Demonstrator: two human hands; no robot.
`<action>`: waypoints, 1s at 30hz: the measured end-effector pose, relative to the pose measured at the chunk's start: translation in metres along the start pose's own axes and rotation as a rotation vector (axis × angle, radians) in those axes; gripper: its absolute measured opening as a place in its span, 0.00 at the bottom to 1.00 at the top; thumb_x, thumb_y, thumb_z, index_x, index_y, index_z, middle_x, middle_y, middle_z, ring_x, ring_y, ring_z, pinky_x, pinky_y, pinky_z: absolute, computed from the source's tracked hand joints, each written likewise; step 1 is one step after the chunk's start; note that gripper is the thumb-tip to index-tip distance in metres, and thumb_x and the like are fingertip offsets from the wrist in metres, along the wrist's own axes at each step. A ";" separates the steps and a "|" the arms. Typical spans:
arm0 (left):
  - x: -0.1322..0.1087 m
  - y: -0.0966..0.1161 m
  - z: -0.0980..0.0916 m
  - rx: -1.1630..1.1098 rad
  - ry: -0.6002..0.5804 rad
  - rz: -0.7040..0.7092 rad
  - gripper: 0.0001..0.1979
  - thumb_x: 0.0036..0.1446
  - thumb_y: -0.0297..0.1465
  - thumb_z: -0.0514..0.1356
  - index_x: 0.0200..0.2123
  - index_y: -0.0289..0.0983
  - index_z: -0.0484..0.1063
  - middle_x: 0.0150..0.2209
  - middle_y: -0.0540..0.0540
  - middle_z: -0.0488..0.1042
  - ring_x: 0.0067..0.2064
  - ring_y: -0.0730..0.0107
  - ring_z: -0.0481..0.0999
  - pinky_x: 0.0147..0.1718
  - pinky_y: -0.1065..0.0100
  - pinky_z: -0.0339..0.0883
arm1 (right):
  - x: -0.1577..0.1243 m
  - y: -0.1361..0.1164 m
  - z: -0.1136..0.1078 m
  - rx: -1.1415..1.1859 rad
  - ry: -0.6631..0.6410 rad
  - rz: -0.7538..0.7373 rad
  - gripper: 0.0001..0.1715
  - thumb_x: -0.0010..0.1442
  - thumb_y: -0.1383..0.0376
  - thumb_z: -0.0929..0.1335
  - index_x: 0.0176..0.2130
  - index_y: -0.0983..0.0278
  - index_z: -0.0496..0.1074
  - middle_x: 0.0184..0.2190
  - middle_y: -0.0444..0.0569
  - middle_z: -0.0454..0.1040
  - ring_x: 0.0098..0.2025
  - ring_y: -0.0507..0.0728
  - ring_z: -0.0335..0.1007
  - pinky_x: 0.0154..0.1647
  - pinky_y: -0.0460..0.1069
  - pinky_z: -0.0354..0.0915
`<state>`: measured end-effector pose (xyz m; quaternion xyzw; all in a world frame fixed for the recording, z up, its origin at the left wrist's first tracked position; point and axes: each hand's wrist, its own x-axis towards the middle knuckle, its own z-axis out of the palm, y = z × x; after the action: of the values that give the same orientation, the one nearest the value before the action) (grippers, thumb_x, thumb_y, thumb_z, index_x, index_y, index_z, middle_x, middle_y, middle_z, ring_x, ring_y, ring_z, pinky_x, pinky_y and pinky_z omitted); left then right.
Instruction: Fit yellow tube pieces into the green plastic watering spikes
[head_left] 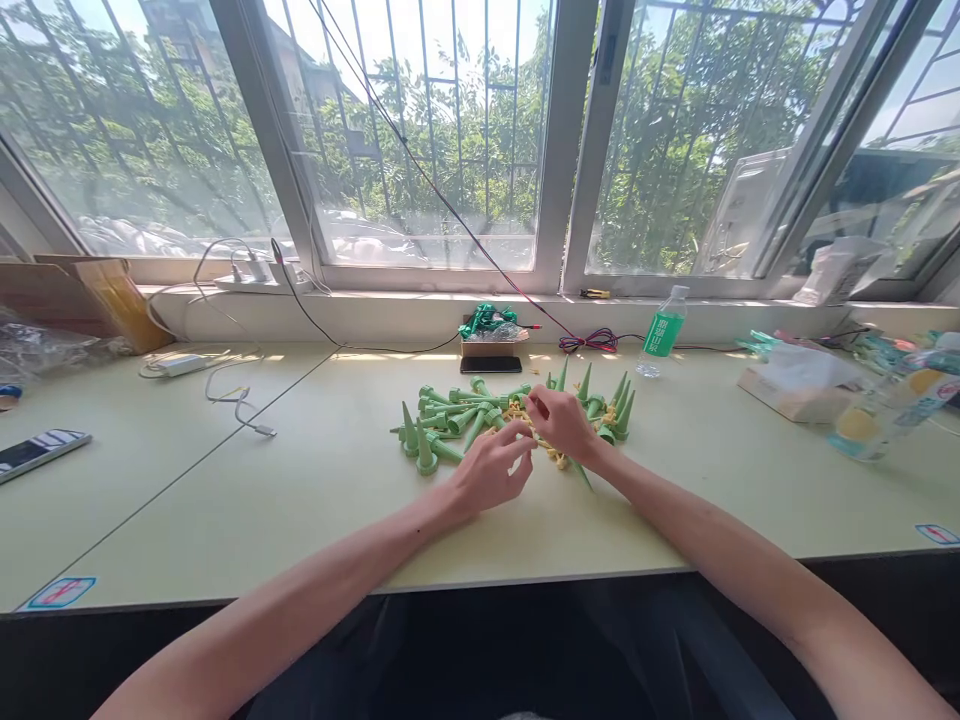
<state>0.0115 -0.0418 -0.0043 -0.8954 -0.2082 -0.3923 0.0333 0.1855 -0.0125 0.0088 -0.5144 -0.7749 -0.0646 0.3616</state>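
A heap of green plastic spikes (469, 412), cone-shaped with wide collars, lies on the table, several standing on their wide ends. Among them is a pile of small yellow plastic pieces (559, 458). At the pile's near left edge is my left hand (495, 470), its fingers bent and apart, with nothing clearly held. My right hand (559, 420) hovers over the yellow pieces with fingers curled together; whatever is in them is too small or hidden. More upright spikes (619, 408) stand just right of that hand. One spike (582, 474) lies under my right wrist, partly covered.
Behind the heap lie a black phone (490, 366) and a small box (487, 348) with green material. A water bottle (662, 335) stands back right, near a tissue box (787, 385) and a larger bottle (892, 405). Cables (240, 405) and another phone (41, 452) lie left.
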 end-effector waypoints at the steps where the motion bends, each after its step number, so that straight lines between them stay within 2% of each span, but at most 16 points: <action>1: -0.001 0.002 0.000 0.031 0.046 0.056 0.08 0.56 0.23 0.53 0.36 0.37 0.71 0.40 0.45 0.74 0.26 0.78 0.68 0.25 0.72 0.62 | -0.002 -0.005 0.001 0.004 -0.085 -0.036 0.16 0.66 0.61 0.58 0.31 0.64 0.67 0.21 0.43 0.67 0.22 0.49 0.56 0.27 0.44 0.48; 3: 0.000 0.008 -0.003 0.064 0.109 0.136 0.08 0.55 0.23 0.54 0.35 0.38 0.70 0.39 0.46 0.75 0.26 0.78 0.69 0.25 0.72 0.61 | -0.006 -0.013 0.003 0.004 -0.272 -0.115 0.11 0.61 0.63 0.62 0.30 0.65 0.68 0.21 0.43 0.68 0.23 0.50 0.56 0.25 0.44 0.46; 5: 0.004 0.011 -0.006 0.064 0.158 0.145 0.07 0.55 0.23 0.54 0.34 0.38 0.70 0.37 0.46 0.74 0.26 0.78 0.69 0.25 0.73 0.62 | -0.008 -0.016 0.005 -0.002 -0.368 -0.151 0.05 0.55 0.66 0.65 0.31 0.66 0.70 0.23 0.45 0.71 0.24 0.51 0.58 0.25 0.45 0.47; 7: 0.012 0.012 -0.009 0.056 0.173 0.026 0.07 0.55 0.24 0.55 0.34 0.38 0.71 0.38 0.46 0.74 0.29 0.77 0.70 0.28 0.72 0.63 | -0.008 -0.016 0.009 -0.022 -0.401 -0.164 0.06 0.54 0.70 0.64 0.31 0.66 0.72 0.27 0.49 0.74 0.26 0.52 0.62 0.26 0.46 0.48; 9: 0.023 0.005 -0.008 0.038 0.117 -0.177 0.08 0.56 0.23 0.53 0.34 0.37 0.71 0.37 0.46 0.74 0.30 0.75 0.71 0.30 0.71 0.65 | -0.006 -0.015 0.012 -0.068 -0.395 -0.152 0.09 0.54 0.72 0.63 0.33 0.67 0.73 0.31 0.52 0.76 0.29 0.54 0.65 0.27 0.47 0.49; 11: 0.037 -0.009 -0.002 0.034 0.038 -0.338 0.10 0.56 0.22 0.52 0.32 0.37 0.72 0.35 0.46 0.74 0.32 0.72 0.72 0.32 0.70 0.66 | -0.005 -0.014 0.014 -0.114 -0.400 -0.129 0.10 0.57 0.71 0.62 0.33 0.68 0.74 0.31 0.53 0.77 0.30 0.55 0.68 0.28 0.47 0.51; 13: 0.053 -0.030 0.007 0.057 0.026 -0.434 0.11 0.56 0.22 0.51 0.32 0.36 0.73 0.35 0.45 0.74 0.36 0.68 0.74 0.37 0.68 0.66 | -0.005 -0.015 0.013 -0.142 -0.413 -0.119 0.13 0.61 0.68 0.61 0.33 0.68 0.73 0.31 0.54 0.77 0.30 0.55 0.69 0.29 0.47 0.52; 15: 0.073 -0.054 0.018 0.106 -0.023 -0.443 0.15 0.59 0.23 0.47 0.39 0.34 0.74 0.40 0.42 0.74 0.39 0.67 0.74 0.40 0.68 0.67 | -0.005 -0.017 0.011 -0.158 -0.427 -0.126 0.15 0.64 0.65 0.60 0.36 0.67 0.73 0.31 0.53 0.77 0.31 0.55 0.71 0.30 0.47 0.54; 17: 0.093 -0.076 0.030 0.189 -0.206 -0.443 0.18 0.59 0.22 0.46 0.43 0.33 0.74 0.44 0.39 0.74 0.45 0.64 0.74 0.45 0.66 0.66 | -0.005 -0.021 0.008 -0.170 -0.439 -0.134 0.15 0.66 0.62 0.59 0.39 0.66 0.72 0.31 0.52 0.77 0.32 0.56 0.72 0.31 0.46 0.54; 21: 0.127 -0.109 0.057 0.153 -0.371 -0.399 0.17 0.56 0.23 0.52 0.45 0.33 0.75 0.45 0.39 0.76 0.49 0.61 0.73 0.50 0.66 0.64 | -0.004 -0.026 0.005 -0.196 -0.434 -0.168 0.16 0.67 0.61 0.59 0.37 0.66 0.71 0.32 0.53 0.77 0.33 0.56 0.72 0.31 0.46 0.55; 25: 0.143 -0.124 0.080 0.116 -0.481 -0.307 0.24 0.54 0.20 0.51 0.53 0.35 0.71 0.52 0.41 0.73 0.54 0.62 0.70 0.54 0.67 0.61 | -0.002 -0.028 0.006 -0.193 -0.464 -0.169 0.15 0.67 0.61 0.60 0.38 0.67 0.71 0.33 0.53 0.77 0.35 0.57 0.73 0.33 0.46 0.55; 27: 0.144 -0.128 0.088 0.107 -0.549 -0.272 0.25 0.50 0.20 0.54 0.53 0.36 0.71 0.48 0.42 0.75 0.51 0.61 0.72 0.52 0.67 0.63 | -0.002 -0.030 0.004 -0.187 -0.467 -0.170 0.15 0.67 0.62 0.59 0.38 0.67 0.71 0.34 0.54 0.77 0.35 0.58 0.74 0.33 0.47 0.56; 30: 0.144 -0.131 0.097 0.117 -0.630 -0.267 0.21 0.49 0.23 0.58 0.48 0.35 0.74 0.40 0.41 0.77 0.46 0.58 0.74 0.47 0.64 0.66 | -0.001 -0.032 0.002 -0.173 -0.466 -0.167 0.15 0.67 0.62 0.60 0.42 0.68 0.71 0.35 0.55 0.77 0.37 0.58 0.74 0.33 0.47 0.57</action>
<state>0.1134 0.1495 0.0183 -0.9340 -0.3456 -0.0848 -0.0328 0.1575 -0.0274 0.0154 -0.4786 -0.8687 -0.0401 0.1212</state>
